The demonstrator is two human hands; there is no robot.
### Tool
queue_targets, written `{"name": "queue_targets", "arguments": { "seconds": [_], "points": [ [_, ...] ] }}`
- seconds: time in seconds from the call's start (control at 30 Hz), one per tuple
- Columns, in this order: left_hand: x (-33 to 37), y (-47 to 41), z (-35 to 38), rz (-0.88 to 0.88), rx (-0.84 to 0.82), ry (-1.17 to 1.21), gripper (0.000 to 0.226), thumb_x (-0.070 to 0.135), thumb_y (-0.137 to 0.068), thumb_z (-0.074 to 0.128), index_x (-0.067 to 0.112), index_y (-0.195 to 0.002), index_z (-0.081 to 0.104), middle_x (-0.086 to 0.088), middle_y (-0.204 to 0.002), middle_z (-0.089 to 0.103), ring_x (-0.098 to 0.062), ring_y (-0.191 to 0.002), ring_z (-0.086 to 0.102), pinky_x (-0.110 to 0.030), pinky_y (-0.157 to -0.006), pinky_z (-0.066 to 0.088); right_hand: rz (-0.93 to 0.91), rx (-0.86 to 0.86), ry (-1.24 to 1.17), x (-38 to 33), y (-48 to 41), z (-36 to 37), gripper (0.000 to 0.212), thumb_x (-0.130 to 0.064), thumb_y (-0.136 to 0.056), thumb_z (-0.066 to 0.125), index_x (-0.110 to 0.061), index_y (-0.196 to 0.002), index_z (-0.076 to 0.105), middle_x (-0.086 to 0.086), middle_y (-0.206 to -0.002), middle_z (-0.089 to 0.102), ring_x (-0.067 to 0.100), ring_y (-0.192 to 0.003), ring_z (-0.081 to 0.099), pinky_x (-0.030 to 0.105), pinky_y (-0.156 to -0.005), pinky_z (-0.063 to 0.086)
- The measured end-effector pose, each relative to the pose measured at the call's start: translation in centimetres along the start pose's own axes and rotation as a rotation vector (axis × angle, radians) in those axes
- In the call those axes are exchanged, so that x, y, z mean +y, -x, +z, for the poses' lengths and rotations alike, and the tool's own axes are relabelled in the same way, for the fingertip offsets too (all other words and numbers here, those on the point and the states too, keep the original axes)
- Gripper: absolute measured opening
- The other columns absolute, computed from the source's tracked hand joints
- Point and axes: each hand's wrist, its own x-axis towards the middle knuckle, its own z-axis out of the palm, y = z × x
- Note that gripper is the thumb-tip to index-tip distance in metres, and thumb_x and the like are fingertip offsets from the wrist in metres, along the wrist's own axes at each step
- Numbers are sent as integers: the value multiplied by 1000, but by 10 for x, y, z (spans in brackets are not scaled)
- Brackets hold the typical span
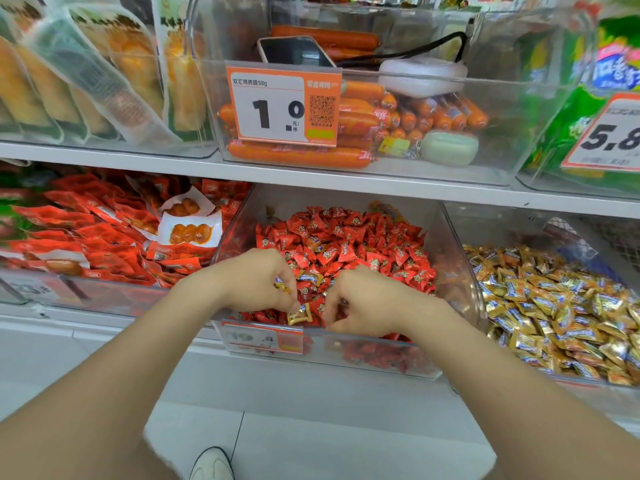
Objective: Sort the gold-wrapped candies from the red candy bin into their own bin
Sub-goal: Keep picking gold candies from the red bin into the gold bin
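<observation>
Bright, even shop light from overhead, barely a shadown anywhere. Soft glare hazes the clear bin wall (512, 109), and the gold wrappers (554, 306) glint. The centre's sharp, the shelf edge (311, 174) bows, and the green packs (606, 98) at the right edge smear into blur.

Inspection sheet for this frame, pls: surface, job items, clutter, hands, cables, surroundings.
Surface: white shelf in two tiers, carrying clear bins.
Job's things: red candy bin full, with stray gold-wrapped candies mixed in; gold candy bin to its right, well filled.
Clutter: phone, white pack and pale green case lying in the sausage bin.
Hands: left hand pinches a gold candy at the bin's front; right hand curled into the red candies, contents unclear.
Cables: black cord looping from the white pack.
Surroundings: red snack packets to the left, price tag, tiled floor, a shoe.
</observation>
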Motion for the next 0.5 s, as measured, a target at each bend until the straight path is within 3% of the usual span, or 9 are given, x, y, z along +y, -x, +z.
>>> {"name": "queue_targets", "arguments": {
  "seconds": [0.07,0.1,0.17,0.27,0.37,0.5],
  "points": [
    [2,4,2,-9,41,25,10,40,-90,79,33,-84,81,20,-84,75,5,-84,66,-28,-82,58,89,-72,116,-1,-6,5,10,-18,-84,76,-22,-90,82,-15,-71,64,9,-74,65,28,-68,52],
    [4,4,3,-4,74,42,12,38,-92,77,29,-84,79,19,-76,72,7,-73,65,-21,-69,55,129,-87,156,-3,-8,6,12,-15,-84,75,-21,-91,82,-8,-77,67,19,-79,67,31,-68,54],
    [11,4,5,9,126,66,13,29,-96,73,20,-86,74,12,-65,63,7,-49,55,-10,-47,39,151,-91,176,-6,-12,9,15,-8,-82,70,-19,-87,80,0,-86,73,25,-81,68,33,-70,57],
    [15,6,5,-10,176,115,11,24,-96,69,17,-87,67,8,-66,57,0,-42,47,-16,-49,37,106,-87,99,-10,-14,9,12,-14,-82,73,-21,-85,82,-12,-73,70,9,-67,60,27,-65,48],
    [17,10,4,-42,232,188,10,27,-95,68,20,-89,64,5,-63,57,-9,-43,42,-27,-50,38,158,70,-143,-7,-2,-4,9,-31,-80,74,-27,-81,82,-20,-60,62,1,-60,57,24,-61,47],
    [35,15,10,35,378,480,8,29,-100,66,23,-94,66,1,-58,55,-19,-50,37,-30,-47,32,318,377,-491,-1,33,-34,26,-30,-93,60,-16,-76,72,-6,-56,52,11,-47,43,20,-46,37]
  ]
}}
